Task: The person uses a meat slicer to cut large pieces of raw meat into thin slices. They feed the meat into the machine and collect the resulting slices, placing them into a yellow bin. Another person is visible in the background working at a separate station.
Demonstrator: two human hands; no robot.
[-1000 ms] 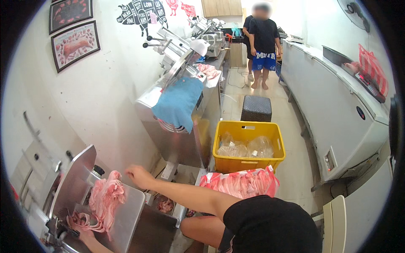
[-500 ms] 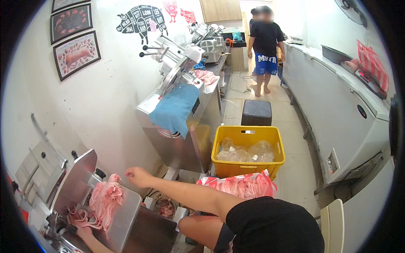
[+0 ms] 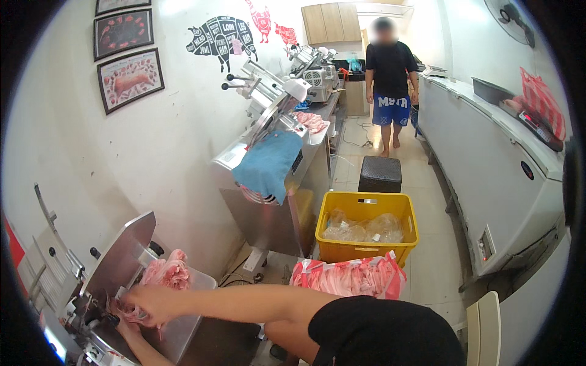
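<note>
At the lower left, a pile of thin pink meat slices (image 3: pixel 171 271) lies on the steel plate (image 3: pixel 206 280) of a meat slicer (image 3: pixel 125 247). My right hand (image 3: pixel 149 305) reaches across from the right and lies over the loose slices at the slicer's blade side. Its fingers are smeared by motion, so its grip is unclear. Below it, my left hand (image 3: pixel 126 329) comes up from the lower edge beside the slicer's carriage and the same slices. Its fingers are hidden under the right hand and the meat.
A red-and-white bag of sliced meat (image 3: pixel 348 277) sits before a yellow crate (image 3: pixel 366 251) holding clear plastic bags. A second slicer (image 3: pixel 268 110), draped with a blue cloth (image 3: pixel 268 165), stands ahead. White chest freezers (image 3: pixel 488 146) line the right. A person (image 3: pixel 390 79) faces me near a black stool (image 3: pixel 379 174).
My right hand has come down and left from above the plate onto the slices at the slicer. The person in the aisle has come nearer. The view has shifted slightly.
</note>
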